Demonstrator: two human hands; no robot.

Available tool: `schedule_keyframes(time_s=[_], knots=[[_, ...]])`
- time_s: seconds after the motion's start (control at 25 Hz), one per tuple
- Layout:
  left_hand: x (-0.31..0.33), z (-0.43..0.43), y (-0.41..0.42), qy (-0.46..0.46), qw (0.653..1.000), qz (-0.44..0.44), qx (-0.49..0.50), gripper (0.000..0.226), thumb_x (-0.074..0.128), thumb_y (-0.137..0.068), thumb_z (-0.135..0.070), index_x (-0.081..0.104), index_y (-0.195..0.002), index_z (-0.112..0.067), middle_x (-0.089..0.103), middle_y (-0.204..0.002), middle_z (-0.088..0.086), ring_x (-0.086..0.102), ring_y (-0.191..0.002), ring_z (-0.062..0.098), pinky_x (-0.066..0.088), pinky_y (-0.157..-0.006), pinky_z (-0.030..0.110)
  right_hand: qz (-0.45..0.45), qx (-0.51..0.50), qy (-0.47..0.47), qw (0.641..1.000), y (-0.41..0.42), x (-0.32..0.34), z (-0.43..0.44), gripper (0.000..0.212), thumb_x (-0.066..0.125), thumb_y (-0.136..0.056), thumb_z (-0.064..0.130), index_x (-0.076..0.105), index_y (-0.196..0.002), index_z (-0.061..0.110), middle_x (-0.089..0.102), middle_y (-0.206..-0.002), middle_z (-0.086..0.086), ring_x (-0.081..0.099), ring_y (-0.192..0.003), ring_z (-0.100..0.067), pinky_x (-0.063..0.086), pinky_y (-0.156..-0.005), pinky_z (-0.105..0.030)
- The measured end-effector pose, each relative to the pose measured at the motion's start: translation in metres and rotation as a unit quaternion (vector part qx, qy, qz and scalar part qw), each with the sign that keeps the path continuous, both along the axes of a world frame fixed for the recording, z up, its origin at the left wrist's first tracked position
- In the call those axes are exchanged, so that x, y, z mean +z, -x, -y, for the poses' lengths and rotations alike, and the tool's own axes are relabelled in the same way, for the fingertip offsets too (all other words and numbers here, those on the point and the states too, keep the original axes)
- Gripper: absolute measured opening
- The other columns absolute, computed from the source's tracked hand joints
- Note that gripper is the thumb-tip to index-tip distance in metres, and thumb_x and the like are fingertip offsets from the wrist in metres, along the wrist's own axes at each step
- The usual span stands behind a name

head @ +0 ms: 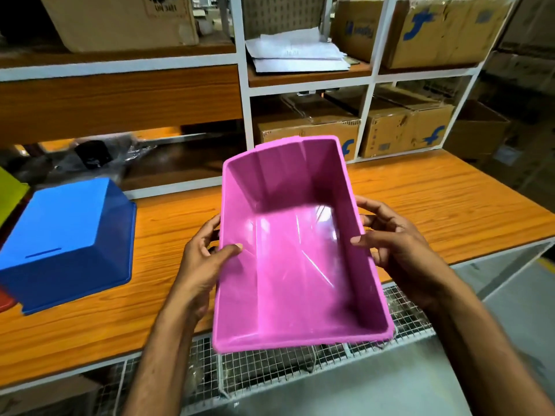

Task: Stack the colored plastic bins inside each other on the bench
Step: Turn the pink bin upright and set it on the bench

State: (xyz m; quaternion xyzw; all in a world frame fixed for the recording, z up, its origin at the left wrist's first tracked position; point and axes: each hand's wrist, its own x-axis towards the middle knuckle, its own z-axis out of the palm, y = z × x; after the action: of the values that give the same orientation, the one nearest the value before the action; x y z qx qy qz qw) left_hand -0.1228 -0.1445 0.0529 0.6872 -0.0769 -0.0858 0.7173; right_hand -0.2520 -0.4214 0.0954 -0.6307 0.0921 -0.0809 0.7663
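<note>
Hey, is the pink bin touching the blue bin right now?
Apart. The head view shows a strip of bare bench between the pink bin and the upside-down blue bin to its left.

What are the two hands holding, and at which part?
Both hold the pink bin by its long side rims: left hand on one side, right hand on the other, thumbs inside.

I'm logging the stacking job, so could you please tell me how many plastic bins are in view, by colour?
Pink bin: 1
Blue bin: 1, upside down
Yellow-green bin: 1, cut off at the left edge
Red bin: 1, only a sliver shows at the left edge
Total: 4
</note>
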Motion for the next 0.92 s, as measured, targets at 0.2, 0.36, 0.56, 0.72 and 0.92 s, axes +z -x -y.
schedule_keyframes(time_s=[0.2,0.36,0.56,0.72,0.92], knots=[[-0.007,0.032,0.010,-0.023,0.997,-0.060,-0.030,0.025,0.069,-0.089,0.003,0.068,-0.103,-0.019,0.071,-0.088,0.001,0.065,-0.069,0.013,0.054,-0.057,0.024,-0.052,-0.024,-0.078,0.995,0.036,0.006,0.012,0.066,0.071,-0.065,-0.014,0.068,-0.121,0.021,0.065,-0.081,0.004,0.066,-0.063,-0.005,0.050,-0.049,-0.017],[-0.006,0.071,0.031,-0.007,0.987,-0.116,-0.108,0.019,0.059,-0.098,-0.008,0.066,-0.111,-0.021,0.075,-0.092,0.005,0.068,-0.074,0.018,0.057,-0.058,0.027,-0.060,-0.086,-0.029,0.994,0.080,0.002,0.049,0.066,0.064,-0.073,-0.024,0.068,-0.121,0.021,0.067,-0.084,0.005,0.062,-0.068,-0.008,0.048,-0.051,-0.017],[0.002,0.138,0.070,-0.021,0.968,-0.108,-0.228,0.054,0.065,-0.090,0.002,0.060,-0.129,-0.036,0.066,-0.128,0.014,0.066,-0.116,0.030,0.058,-0.092,0.052,-0.060,-0.194,0.046,0.978,0.140,-0.021,0.116,0.069,0.062,-0.072,-0.023,0.068,-0.125,0.021,0.068,-0.106,-0.013,0.065,-0.088,-0.023,0.055,-0.066,-0.030],[0.003,0.211,0.111,-0.017,0.968,-0.082,-0.238,0.061,0.069,-0.086,0.005,0.059,-0.131,-0.036,0.062,-0.120,0.018,0.067,-0.100,0.021,0.062,-0.075,0.031,-0.069,-0.220,0.007,0.973,0.183,-0.044,0.186,0.066,0.050,-0.078,-0.029,0.069,-0.122,0.017,0.073,-0.109,-0.015,0.070,-0.090,-0.022,0.060,-0.068,-0.031],[0.008,0.308,0.169,-0.006,0.964,-0.109,-0.243,0.061,0.078,-0.076,-0.015,0.060,-0.133,-0.025,0.063,-0.115,0.018,0.070,-0.094,0.019,0.060,-0.071,0.027,-0.115,-0.160,-0.087,0.977,0.234,-0.048,0.295,0.056,0.040,-0.084,-0.026,0.067,-0.122,0.005,0.076,-0.078,-0.009,0.066,-0.050,-0.013,0.058,-0.049,-0.024]])
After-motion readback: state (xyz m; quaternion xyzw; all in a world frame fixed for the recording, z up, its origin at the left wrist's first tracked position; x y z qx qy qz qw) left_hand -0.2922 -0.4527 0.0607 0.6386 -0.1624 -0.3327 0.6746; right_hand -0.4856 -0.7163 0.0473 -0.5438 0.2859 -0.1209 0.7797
